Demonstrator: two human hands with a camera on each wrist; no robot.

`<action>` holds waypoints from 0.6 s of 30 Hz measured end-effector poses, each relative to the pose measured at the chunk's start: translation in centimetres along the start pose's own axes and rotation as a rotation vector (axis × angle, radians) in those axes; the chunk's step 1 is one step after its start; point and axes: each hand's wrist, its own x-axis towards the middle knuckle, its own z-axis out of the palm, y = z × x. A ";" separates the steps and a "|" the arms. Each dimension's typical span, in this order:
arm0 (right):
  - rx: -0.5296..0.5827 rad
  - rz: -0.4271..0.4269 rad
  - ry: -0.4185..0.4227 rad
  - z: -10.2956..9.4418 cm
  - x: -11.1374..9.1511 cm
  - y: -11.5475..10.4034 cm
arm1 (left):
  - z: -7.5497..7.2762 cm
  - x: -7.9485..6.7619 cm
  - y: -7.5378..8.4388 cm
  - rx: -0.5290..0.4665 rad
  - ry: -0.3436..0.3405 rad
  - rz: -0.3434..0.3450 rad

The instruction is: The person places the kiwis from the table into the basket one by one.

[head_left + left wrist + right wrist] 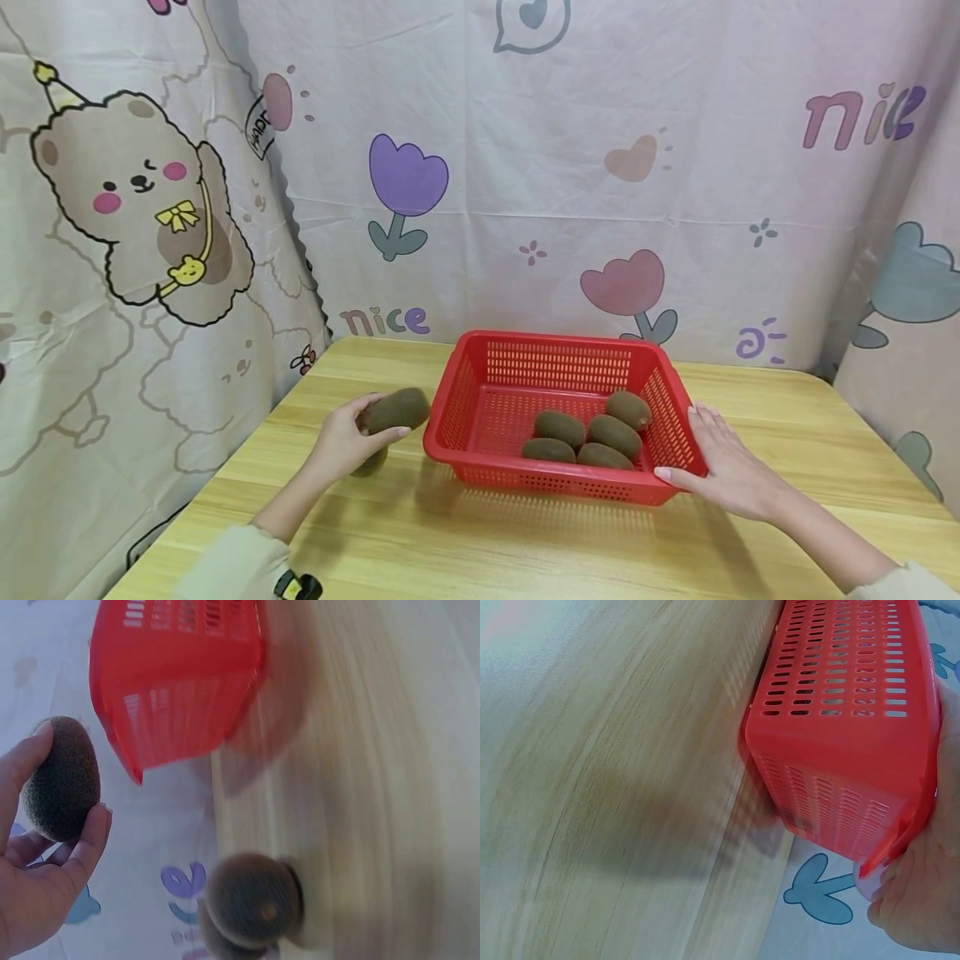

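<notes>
My left hand (347,442) holds a brown kiwi (400,410) between thumb and fingers, raised above the table just left of the red basket (555,479). In the left wrist view that kiwi (64,780) is upright in the grip. Below it, two more kiwis lie together on the table, the front one (251,900) partly covering the other (221,941). Several kiwis (615,436) lie in the right part of the basket. My right hand (731,471) rests against the basket's right side, fingers extended along the rim and thumb on the near corner.
A light wooden table (420,550) bears the basket. Behind it and to the left hangs a printed cloth (510,167) with tulips and a bear. A dark band with a yellow mark (297,585) shows by the left sleeve (236,567).
</notes>
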 end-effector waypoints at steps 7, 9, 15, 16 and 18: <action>0.005 0.004 -0.004 0.1 0.0 0.0 | 1.8 0.9 1.7 -0.060 -0.038 -0.002; 0.007 0.002 -0.003 0.1 0.0 -0.1 | 2.3 1.0 2.2 -0.073 -0.052 0.000; 0.016 0.004 -0.001 0.1 0.0 0.0 | 3.4 1.3 3.4 -0.069 -0.059 0.038; 0.018 0.005 -0.002 0.1 0.0 0.0 | 3.5 1.4 3.5 -0.068 -0.058 0.049; 0.021 0.008 -0.004 0.1 0.0 0.0 | 3.8 1.5 3.8 -0.071 -0.066 0.074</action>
